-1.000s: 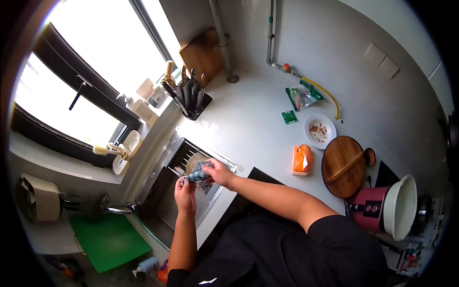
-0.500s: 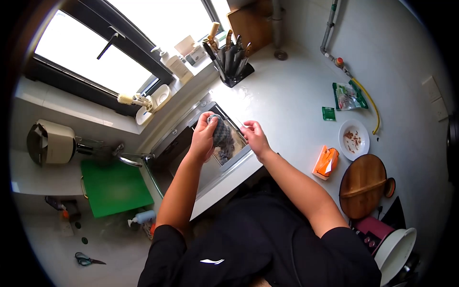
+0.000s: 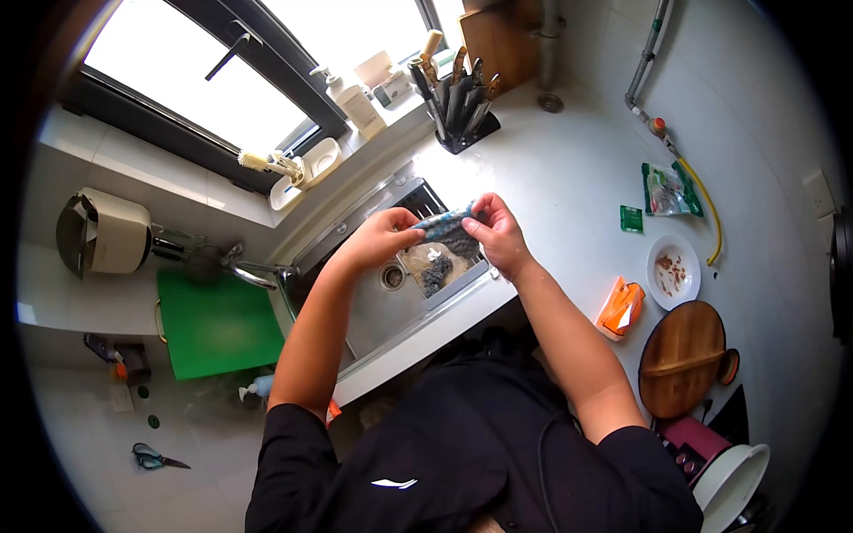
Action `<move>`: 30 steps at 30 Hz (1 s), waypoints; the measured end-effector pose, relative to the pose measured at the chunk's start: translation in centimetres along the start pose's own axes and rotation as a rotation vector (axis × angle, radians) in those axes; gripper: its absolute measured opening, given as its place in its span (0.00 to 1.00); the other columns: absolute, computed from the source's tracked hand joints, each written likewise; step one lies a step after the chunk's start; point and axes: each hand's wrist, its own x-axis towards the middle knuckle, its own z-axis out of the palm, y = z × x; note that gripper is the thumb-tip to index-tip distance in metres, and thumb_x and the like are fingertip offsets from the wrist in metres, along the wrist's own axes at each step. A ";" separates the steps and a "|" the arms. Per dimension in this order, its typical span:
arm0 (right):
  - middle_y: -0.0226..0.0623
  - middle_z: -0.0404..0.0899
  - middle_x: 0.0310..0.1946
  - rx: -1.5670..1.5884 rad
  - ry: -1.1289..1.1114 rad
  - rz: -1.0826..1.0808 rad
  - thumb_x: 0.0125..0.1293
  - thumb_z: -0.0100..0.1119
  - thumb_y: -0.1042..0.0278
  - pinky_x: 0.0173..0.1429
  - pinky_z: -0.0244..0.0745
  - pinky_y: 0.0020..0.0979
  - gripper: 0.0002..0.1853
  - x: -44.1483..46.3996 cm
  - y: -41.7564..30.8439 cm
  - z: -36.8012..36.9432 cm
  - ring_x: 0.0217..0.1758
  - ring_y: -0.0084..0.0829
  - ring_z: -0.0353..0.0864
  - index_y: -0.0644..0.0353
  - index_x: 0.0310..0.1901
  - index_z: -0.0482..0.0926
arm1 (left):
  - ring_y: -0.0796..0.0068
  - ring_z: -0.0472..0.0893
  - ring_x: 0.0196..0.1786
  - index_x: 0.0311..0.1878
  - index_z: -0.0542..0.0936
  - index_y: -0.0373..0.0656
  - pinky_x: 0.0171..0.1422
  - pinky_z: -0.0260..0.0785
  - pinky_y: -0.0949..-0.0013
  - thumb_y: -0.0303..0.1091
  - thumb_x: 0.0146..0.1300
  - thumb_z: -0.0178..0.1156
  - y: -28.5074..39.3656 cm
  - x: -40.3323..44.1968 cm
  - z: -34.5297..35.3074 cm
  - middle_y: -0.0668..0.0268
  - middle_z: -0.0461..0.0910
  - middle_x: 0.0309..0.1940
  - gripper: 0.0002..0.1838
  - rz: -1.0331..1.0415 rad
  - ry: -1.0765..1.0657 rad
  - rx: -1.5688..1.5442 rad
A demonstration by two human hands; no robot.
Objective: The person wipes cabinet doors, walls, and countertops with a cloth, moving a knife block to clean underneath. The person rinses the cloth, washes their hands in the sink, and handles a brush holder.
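Both hands, left [image 3: 382, 238] and right [image 3: 499, 236], pinch a cloth [image 3: 446, 224] between them, over the end of the sink [image 3: 378, 320] nearer the knife block [image 3: 469, 133]. Bare white counter spreads from the sink's edge to the orange tissue pack [image 3: 620, 308] and white bowl [image 3: 673, 271], well apart from the hands. The cloth is blue-grey, patterned, pulled into a soft, creased band. The sink is smooth grey metal; the round lid [image 3: 682, 359] is grained wood.
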 end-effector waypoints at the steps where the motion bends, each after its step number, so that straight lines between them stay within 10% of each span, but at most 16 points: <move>1: 0.24 0.74 0.41 -0.067 0.022 -0.047 0.71 0.59 0.82 0.53 0.72 0.22 0.11 0.2 0.1 -0.1 0.44 0.16 0.73 0.52 0.45 0.72 | 0.81 0.73 0.32 0.59 0.84 0.43 0.34 0.68 0.72 0.47 0.70 0.66 0.3 0.0 0.1 0.70 0.80 0.37 0.21 -0.003 0.002 0.000; 7: 0.30 0.78 0.45 -0.335 0.002 -0.260 0.64 0.45 0.89 0.58 0.73 0.26 0.22 0.3 -1.5 -0.4 0.48 0.21 0.77 0.58 0.58 0.74 | 0.82 0.73 0.35 0.56 0.84 0.49 0.35 0.69 0.71 0.62 0.71 0.60 0.0 3.1 1.6 0.73 0.80 0.38 0.27 -0.326 -0.257 -0.336; 12: 0.32 0.78 0.43 -0.347 0.112 -0.213 0.61 0.49 0.84 0.57 0.74 0.27 0.24 0.5 -1.9 -2.9 0.47 0.23 0.78 0.58 0.59 0.76 | 0.80 0.81 0.51 0.52 0.83 0.42 0.63 0.70 0.72 0.30 0.70 0.66 -1.0 5.8 4.4 0.70 0.86 0.45 0.10 0.076 -0.163 -0.719; 16: 0.34 0.79 0.46 -0.316 0.382 -0.252 0.62 0.54 0.82 0.57 0.75 0.27 0.23 1.0 0.4 -3.6 0.47 0.24 0.78 0.58 0.60 0.76 | 0.77 0.83 0.48 0.55 0.82 0.38 0.61 0.73 0.69 0.31 0.72 0.64 1.2 6.7 4.9 0.70 0.86 0.45 0.12 0.118 -0.039 -0.832; 21: 0.44 0.74 0.56 -0.923 0.930 -0.467 0.61 0.64 0.73 0.68 0.65 0.44 0.21 -0.4 4.7 -1.2 0.62 0.47 0.69 0.58 0.57 0.74 | 0.79 0.83 0.43 0.54 0.81 0.34 0.50 0.76 0.69 0.33 0.68 0.65 4.6 8.9 4.6 0.67 0.85 0.41 0.16 0.196 0.141 -0.069; 26: 0.42 0.78 0.49 -0.389 0.440 -0.129 0.72 0.62 0.68 0.63 0.71 0.43 0.10 1.2 7.9 1.2 0.54 0.39 0.78 0.60 0.49 0.75 | 0.49 0.88 0.40 0.48 0.89 0.43 0.51 0.80 0.54 0.33 0.61 0.61 11.2 5.1 5.7 0.52 0.89 0.39 0.14 0.408 0.087 0.570; 30: 0.41 0.78 0.54 0.079 0.449 -0.028 0.76 0.56 0.64 0.68 0.70 0.44 0.12 3.1 6.4 2.6 0.58 0.40 0.78 0.58 0.55 0.76 | 0.52 0.88 0.39 0.41 0.85 0.47 0.45 0.82 0.52 0.38 0.64 0.61 12.9 1.8 7.2 0.57 0.87 0.33 0.09 0.360 -0.002 1.000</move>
